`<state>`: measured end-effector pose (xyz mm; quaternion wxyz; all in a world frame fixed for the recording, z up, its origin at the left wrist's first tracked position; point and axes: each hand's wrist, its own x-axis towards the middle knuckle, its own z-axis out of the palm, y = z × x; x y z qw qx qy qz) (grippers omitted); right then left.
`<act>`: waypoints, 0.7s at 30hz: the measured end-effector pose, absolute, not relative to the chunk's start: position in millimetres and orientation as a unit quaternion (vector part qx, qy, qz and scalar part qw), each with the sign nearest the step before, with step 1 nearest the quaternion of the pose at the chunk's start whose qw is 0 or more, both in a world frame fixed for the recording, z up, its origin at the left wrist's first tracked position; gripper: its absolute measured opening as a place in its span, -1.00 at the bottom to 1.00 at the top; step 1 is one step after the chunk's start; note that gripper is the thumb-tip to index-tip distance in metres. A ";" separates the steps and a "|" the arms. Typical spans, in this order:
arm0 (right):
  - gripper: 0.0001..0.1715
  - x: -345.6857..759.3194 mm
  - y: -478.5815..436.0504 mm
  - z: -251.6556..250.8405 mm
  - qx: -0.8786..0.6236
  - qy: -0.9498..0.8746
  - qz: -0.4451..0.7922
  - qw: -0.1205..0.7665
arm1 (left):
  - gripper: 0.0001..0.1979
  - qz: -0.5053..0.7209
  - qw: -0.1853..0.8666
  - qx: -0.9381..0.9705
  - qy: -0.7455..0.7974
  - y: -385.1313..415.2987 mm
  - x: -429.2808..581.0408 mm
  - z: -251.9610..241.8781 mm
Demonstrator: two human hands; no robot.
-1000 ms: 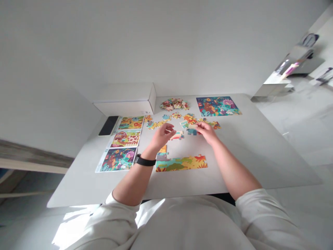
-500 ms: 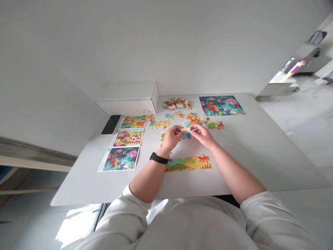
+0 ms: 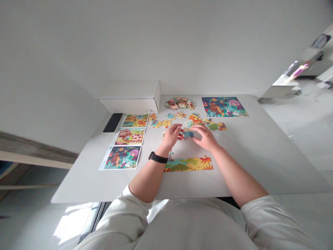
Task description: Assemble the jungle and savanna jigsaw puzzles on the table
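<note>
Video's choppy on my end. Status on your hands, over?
Right hand over a pale jigsaw piece, touching it. Left hand beside it, fingers curled. Loose jigsaw pieces just beyond both hands.

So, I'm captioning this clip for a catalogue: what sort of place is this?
Probably a bright, plain room at home: a white table holds colourful cardboard jigsaw pieces, with a black smartphone and a white cardboard box beside them.
</note>
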<state>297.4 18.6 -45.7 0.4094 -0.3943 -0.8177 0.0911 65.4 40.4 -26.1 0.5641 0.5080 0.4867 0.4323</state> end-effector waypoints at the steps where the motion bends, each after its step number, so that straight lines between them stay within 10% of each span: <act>1: -0.47 300.6 20.5 -47.7 -0.402 -0.813 0.091 0.411 | -0.70 0.434 0.565 0.506 0.486 41.7 62.1 -24.4; 11: -0.51 324.4 33.0 -65.3 -0.472 -0.794 0.129 0.361 | -0.78 0.332 0.224 0.758 0.516 43.6 49.3 -37.0; 21: -0.59 325.8 35.8 -76.0 -0.488 -0.812 0.116 0.299 | -0.73 0.197 0.155 0.841 0.479 38.4 54.2 -45.2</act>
